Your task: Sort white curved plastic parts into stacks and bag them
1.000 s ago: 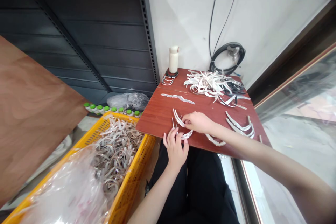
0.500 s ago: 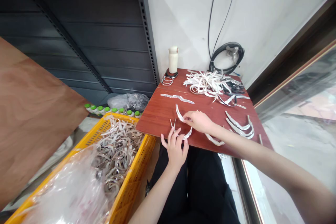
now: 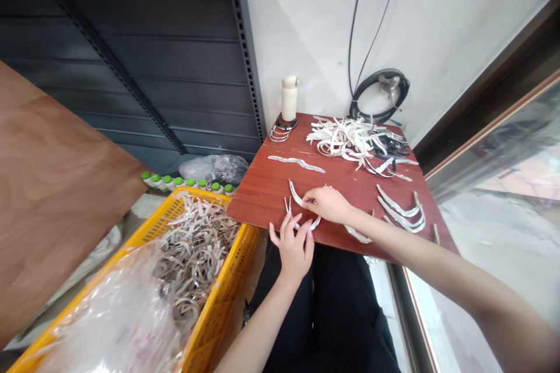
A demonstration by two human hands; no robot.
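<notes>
My right hand [image 3: 330, 203] pinches a curved, silvery-white strip [image 3: 295, 191] just above the near part of the table. Directly below it, my left hand [image 3: 292, 245] has its fingers spread at the table's front edge. Its fingertips touch another curved strip [image 3: 315, 224], partly hidden by the fingers. Under my right forearm lies a further curved strip [image 3: 359, 235]. Several more curved strips [image 3: 400, 215] are grouped at the right. A flat, wavy pale strip [image 3: 297, 162] lies beyond my hands.
A tangled pile of white strips [image 3: 350, 140] covers the back of the brown table [image 3: 254, 192]. A cream bottle [image 3: 289, 100] stands at the back left corner. To the left, a yellow crate [image 3: 238, 256] holds many curved pieces and a clear plastic bag [image 3: 118, 315].
My right hand has lowered the strip slightly toward the front edge and my left hand. The left hand has barely moved.
</notes>
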